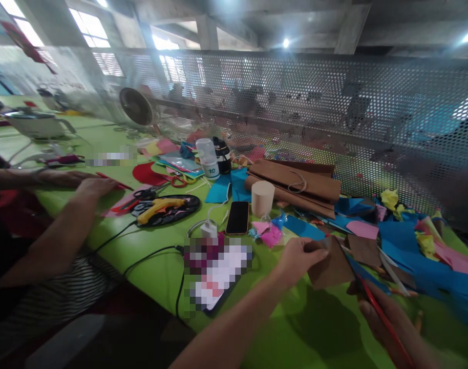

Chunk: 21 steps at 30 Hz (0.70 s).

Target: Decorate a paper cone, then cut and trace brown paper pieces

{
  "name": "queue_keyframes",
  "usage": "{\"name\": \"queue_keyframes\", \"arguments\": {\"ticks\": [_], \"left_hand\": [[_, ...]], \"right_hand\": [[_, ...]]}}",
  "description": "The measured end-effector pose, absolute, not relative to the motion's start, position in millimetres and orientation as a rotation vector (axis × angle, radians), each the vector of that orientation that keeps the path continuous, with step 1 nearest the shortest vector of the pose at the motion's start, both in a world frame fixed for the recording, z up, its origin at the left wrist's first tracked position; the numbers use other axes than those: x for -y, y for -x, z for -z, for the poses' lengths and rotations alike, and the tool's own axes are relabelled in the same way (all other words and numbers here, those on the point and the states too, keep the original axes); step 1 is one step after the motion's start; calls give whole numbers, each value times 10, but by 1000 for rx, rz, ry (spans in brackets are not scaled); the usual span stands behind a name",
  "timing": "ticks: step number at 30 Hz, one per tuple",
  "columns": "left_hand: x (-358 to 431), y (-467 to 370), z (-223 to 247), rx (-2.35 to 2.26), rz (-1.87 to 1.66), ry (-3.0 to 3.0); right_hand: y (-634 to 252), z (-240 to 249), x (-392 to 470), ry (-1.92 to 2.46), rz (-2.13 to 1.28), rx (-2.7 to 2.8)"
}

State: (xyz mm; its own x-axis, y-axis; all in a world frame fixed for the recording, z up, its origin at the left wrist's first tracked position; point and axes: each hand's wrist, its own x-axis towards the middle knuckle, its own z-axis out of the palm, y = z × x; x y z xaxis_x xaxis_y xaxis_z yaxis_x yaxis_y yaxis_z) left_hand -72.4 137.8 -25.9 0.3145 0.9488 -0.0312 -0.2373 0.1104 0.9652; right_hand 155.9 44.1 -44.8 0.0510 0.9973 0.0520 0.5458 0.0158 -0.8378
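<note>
— Well, starting at the far left, we see a co-worker's forearms [61,205] resting on the green table [149,256], one hand flat near a red sheet. What sits beside them?

— Just past them we find black-handled scissors [146,193] and a yellow glue gun [161,205] lying on a dark oval tray [188,207], with black cables trailing toward the table edge.

— And in the middle?

— We see a white charger plug [209,229], a black phone [237,217] lying flat, and a pale cylindrical cup [262,198] upright just beside it. Behind them stands a white bottle [208,158], and to the right a stack of rolled brown felt [295,185].

— Now our own hands?

— Our left hand [297,259] pinches the left edge of a brown felt piece [332,266], thumb on top and fingers curled under, holding it just above the table. Our right hand [387,318], at the lower right, is closed around a red pencil [383,320] whose tip reaches the lower right edge of that felt piece.

— And farther right?

— We see another brown felt scrap [362,249], then blue paper sheets [418,256], pink sheets [454,259] and crumpled yellow paper [389,199], all before the perforated metal screen [334,102].
</note>
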Motion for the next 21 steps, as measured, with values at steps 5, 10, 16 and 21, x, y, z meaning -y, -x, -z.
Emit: {"name": "queue_keyframes", "arguments": {"ticks": [5,10,16,21], "left_hand": [[-1378,730,245,-852,-1040,-1093],[-1378,736,243,-865,-1032,-1075],[-1377,723,294,-875,-1010,-1102],[-1367,714,299,-920,-989,-1122]], "right_hand": [[-1561,392,-396,1688,-867,1592],[-1538,324,-398,1726,-853,1660],[-1499,299,-393,1717,-786,1610],[-1584,422,-400,1766,-786,1562]]}}
